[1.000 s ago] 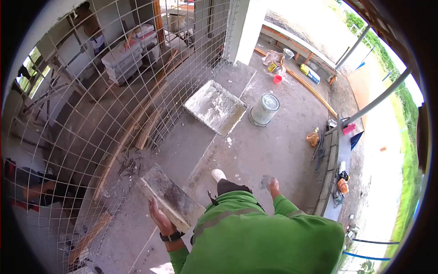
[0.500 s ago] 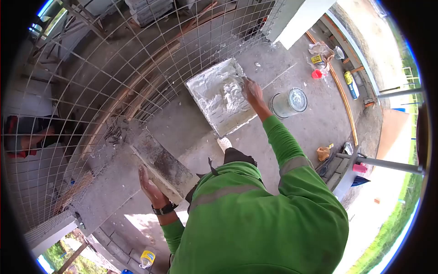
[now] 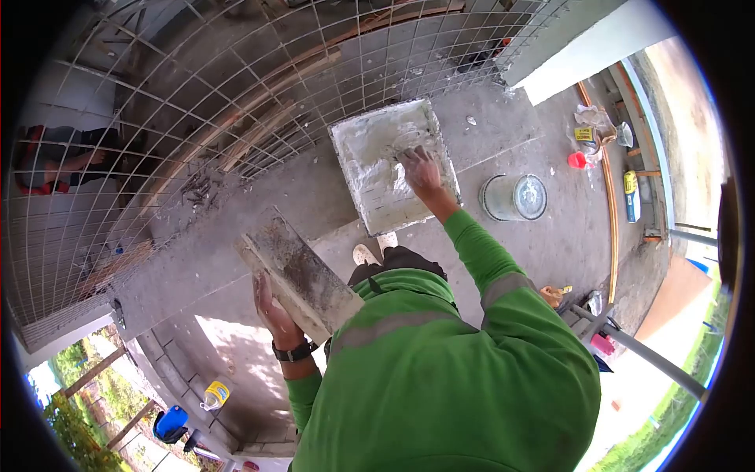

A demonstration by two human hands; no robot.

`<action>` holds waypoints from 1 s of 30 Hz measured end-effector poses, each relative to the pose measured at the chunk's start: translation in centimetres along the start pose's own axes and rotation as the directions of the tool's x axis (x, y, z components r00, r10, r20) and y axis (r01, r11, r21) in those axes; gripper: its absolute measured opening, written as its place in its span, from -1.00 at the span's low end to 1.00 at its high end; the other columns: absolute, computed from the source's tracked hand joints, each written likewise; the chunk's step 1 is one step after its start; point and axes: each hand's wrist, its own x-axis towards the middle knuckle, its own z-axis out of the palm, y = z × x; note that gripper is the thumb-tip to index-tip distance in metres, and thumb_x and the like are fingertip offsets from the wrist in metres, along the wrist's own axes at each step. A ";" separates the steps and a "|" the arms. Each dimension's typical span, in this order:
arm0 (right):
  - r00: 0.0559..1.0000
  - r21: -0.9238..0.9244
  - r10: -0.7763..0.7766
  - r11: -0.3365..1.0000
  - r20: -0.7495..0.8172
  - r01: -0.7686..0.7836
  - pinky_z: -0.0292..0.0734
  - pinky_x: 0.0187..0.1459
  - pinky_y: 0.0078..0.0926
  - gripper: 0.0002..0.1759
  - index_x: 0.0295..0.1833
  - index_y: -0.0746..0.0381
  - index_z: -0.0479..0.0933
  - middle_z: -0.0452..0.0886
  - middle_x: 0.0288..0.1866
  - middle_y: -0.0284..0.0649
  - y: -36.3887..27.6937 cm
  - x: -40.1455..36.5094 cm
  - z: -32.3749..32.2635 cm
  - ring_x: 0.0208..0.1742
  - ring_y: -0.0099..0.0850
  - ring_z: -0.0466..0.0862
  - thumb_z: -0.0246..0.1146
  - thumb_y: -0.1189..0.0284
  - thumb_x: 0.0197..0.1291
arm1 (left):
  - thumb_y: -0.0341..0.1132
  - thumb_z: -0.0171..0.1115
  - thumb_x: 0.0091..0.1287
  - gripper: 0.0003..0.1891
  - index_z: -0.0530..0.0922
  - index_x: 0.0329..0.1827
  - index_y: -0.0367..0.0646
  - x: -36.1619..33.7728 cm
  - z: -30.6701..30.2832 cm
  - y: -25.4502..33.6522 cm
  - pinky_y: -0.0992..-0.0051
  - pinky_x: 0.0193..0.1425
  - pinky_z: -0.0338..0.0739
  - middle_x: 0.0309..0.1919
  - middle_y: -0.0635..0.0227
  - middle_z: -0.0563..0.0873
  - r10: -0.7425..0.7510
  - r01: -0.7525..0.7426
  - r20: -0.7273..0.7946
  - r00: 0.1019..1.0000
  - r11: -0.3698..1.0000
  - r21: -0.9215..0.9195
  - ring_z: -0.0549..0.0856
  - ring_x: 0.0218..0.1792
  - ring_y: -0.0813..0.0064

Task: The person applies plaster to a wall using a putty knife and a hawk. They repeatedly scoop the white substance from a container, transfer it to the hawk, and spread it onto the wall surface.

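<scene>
My left hand (image 3: 275,313), with a dark strap at the wrist, holds a long grey block (image 3: 295,263) by its lower left side; the block is tilted and its far end points up and left. Its fingers are partly hidden against the block. My right hand (image 3: 422,173) is closed over the middle of a square tray (image 3: 450,169) of white wet paste (image 3: 358,145). What the right hand grips is hidden by the fingers and the paste. To the right of the tray sits a clear bucket (image 3: 513,197) with whitish residue.
A wire mesh (image 3: 236,86) spans the upper left, with a seated person (image 3: 75,160) behind it. A white column (image 3: 582,51) stands top right. Planks, a red cup (image 3: 577,160) and a yellow-blue container (image 3: 631,197) lie right. A yellow-labelled bottle (image 3: 215,395) is lower left.
My right hand has moved from the tray's right edge in over its middle. The block in my left hand is raised and turned. The whole view has shifted, and the paste looks more spread out.
</scene>
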 end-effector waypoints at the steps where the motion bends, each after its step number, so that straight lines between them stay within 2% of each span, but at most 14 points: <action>1: 0.999 -0.018 -0.027 0.999 0.046 0.028 0.53 0.08 -0.26 -0.73 -0.08 0.08 0.64 0.66 -0.11 -0.34 0.2 -0.5 -0.3 0.04 -0.25 0.59 0.20 0.50 0.07 | -0.14 -0.05 0.56 -0.51 0.43 0.34 -0.37 -0.3 0.8 1.3 0.39 0.27 0.43 0.18 0.15 0.56 -0.016 0.018 0.028 0.999 0.998 -0.060 0.56 0.14 0.35; 5: 0.986 -0.044 -0.146 0.988 0.076 0.149 0.53 0.11 -0.30 -0.73 -0.09 0.07 0.65 0.63 -0.14 -0.37 0.2 -1.8 -1.6 0.04 -0.29 0.58 0.24 0.48 0.06 | -0.16 -0.07 0.57 -0.53 0.45 0.33 -0.36 -0.2 0.4 1.1 0.37 0.26 0.44 0.17 0.17 0.57 -0.067 0.089 0.112 0.991 0.975 -0.205 0.57 0.12 0.35; 7: 0.975 -0.051 -0.210 0.975 0.077 0.214 0.54 0.11 -0.29 -0.72 -0.08 0.07 0.65 0.64 -0.14 -0.37 1.3 -2.2 -1.3 0.03 -0.29 0.59 0.25 0.48 0.05 | -0.16 -0.07 0.58 -0.54 0.44 0.33 -0.35 -0.6 0.6 1.4 0.37 0.25 0.44 0.16 0.18 0.57 -0.023 0.039 0.122 0.992 0.991 -0.125 0.57 0.11 0.36; 9: 0.993 -0.047 -0.030 0.998 0.113 0.035 0.59 0.08 -0.28 -0.73 -0.05 0.07 0.65 0.66 -0.08 -0.33 2.3 -1.6 -1.7 0.00 -0.24 0.62 0.25 0.47 0.10 | -0.17 -0.07 0.58 -0.54 0.44 0.33 -0.35 -0.8 0.9 1.3 0.36 0.25 0.45 0.15 0.19 0.58 0.019 -0.012 0.129 0.991 0.998 -0.055 0.58 0.11 0.36; 10: 0.993 -0.050 -0.029 0.998 0.112 0.035 0.59 0.08 -0.28 -0.73 -0.05 0.07 0.65 0.66 -0.08 -0.33 2.4 -1.4 -1.5 0.00 -0.24 0.62 0.25 0.47 0.10 | -0.16 -0.06 0.57 -0.54 0.43 0.34 -0.34 -0.9 0.8 1.1 0.36 0.24 0.46 0.14 0.19 0.58 0.006 0.005 0.120 0.993 0.996 -0.089 0.58 0.11 0.36; 13: 0.931 0.029 0.241 0.966 0.275 -0.259 0.65 0.00 -0.22 -0.77 0.01 0.05 0.62 0.69 0.04 -0.28 0.3 -0.6 -1.7 0.01 -0.14 0.65 0.21 0.40 0.26 | -0.17 -0.04 0.57 -0.55 0.42 0.35 -0.33 -1.0 -0.1 0.2 0.37 0.22 0.48 0.13 0.19 0.59 -0.061 0.087 0.143 0.988 0.979 -0.184 0.60 0.10 0.36; 18: 0.864 -0.020 0.292 0.950 0.409 -0.312 0.64 0.05 -0.16 -0.72 0.08 0.02 0.60 0.69 0.07 -0.23 -0.9 0.2 -1.4 0.14 -0.17 0.64 0.19 0.29 0.29 | -0.17 -0.02 0.57 -0.55 0.42 0.35 -0.32 -0.8 0.5 0.6 0.40 0.19 0.51 0.14 0.19 0.59 -0.111 0.165 0.201 0.973 0.947 -0.277 0.61 0.09 0.38; 20: 0.829 0.062 0.381 0.895 0.410 -0.442 0.59 0.05 -0.05 -0.67 0.12 0.09 0.59 0.68 0.06 -0.05 -0.7 -0.1 -1.6 0.09 0.07 0.62 0.24 0.29 0.26 | -0.17 -0.01 0.57 -0.56 0.42 0.34 -0.31 -0.6 0.4 0.5 0.41 0.17 0.52 0.14 0.19 0.59 -0.085 0.148 0.219 0.972 0.946 -0.288 0.62 0.08 0.39; 24: 0.838 0.147 0.366 0.879 0.404 -0.454 0.54 0.17 -0.08 -0.56 0.22 0.08 0.55 0.65 0.18 -0.11 4.7 -1.9 3.4 0.23 -0.10 0.60 0.25 0.14 0.31 | -0.18 -0.01 0.56 -0.58 0.44 0.31 -0.30 0.0 1.1 0.7 0.44 0.14 0.53 0.10 0.21 0.62 -0.081 0.135 0.227 0.970 0.963 -0.233 0.63 0.04 0.41; 25: 0.905 0.323 0.271 0.868 0.328 -0.377 0.53 0.17 -0.13 -0.50 0.26 0.15 0.52 0.62 0.24 -0.07 6.6 -2.5 5.3 0.23 -0.11 0.60 0.27 0.14 0.30 | -0.18 -0.01 0.56 -0.59 0.45 0.30 -0.29 -0.1 1.5 1.1 0.45 0.12 0.53 0.07 0.22 0.63 -0.070 0.130 0.250 0.966 0.965 -0.229 0.64 0.02 0.42; 26: 0.957 0.484 0.184 0.831 0.224 -0.273 0.52 0.18 -0.18 -0.44 0.30 0.21 0.49 0.58 0.30 -0.04 6.2 -2.3 4.7 0.23 -0.12 0.60 0.30 0.13 0.29 | -0.19 0.00 0.55 -0.60 0.46 0.28 -0.29 -0.3 1.2 1.3 0.46 0.11 0.53 0.04 0.24 0.64 -0.052 0.117 0.275 0.960 0.967 -0.228 0.64 0.00 0.43; 27: 0.875 0.578 0.200 0.682 0.441 -0.448 0.47 0.21 -0.22 -0.39 0.33 0.27 0.46 0.53 0.36 -0.12 6.8 -2.0 4.0 0.23 -0.23 0.57 0.30 0.12 0.30 | -0.19 0.00 0.55 -0.60 0.46 0.28 -0.29 -0.1 1.2 1.4 0.46 0.11 0.53 0.04 0.24 0.64 -0.049 0.115 0.278 0.959 0.968 -0.225 0.64 0.00 0.43; 28: 0.876 0.580 0.205 0.680 0.437 -0.449 0.47 0.21 -0.22 -0.39 0.33 0.27 0.46 0.53 0.36 -0.12 6.6 -2.2 3.8 0.23 -0.23 0.57 0.30 0.12 0.30 | -0.17 0.02 0.53 -0.56 0.44 0.31 -0.32 0.0 1.2 1.3 0.44 0.15 0.51 0.09 0.23 0.62 -0.055 0.125 0.305 0.951 0.968 -0.216 0.62 0.05 0.40; 30: 0.688 0.670 0.442 0.228 0.576 -0.707 0.49 0.18 -0.23 -0.41 0.30 0.24 0.49 0.59 0.27 -0.12 6.8 -3.3 3.9 0.17 -0.26 0.59 0.33 0.11 0.28 | -0.16 0.05 0.51 -0.51 0.42 0.34 -0.35 0.2 1.2 1.1 0.42 0.20 0.49 0.13 0.22 0.59 -0.068 0.141 0.333 0.940 0.969 -0.200 0.60 0.09 0.37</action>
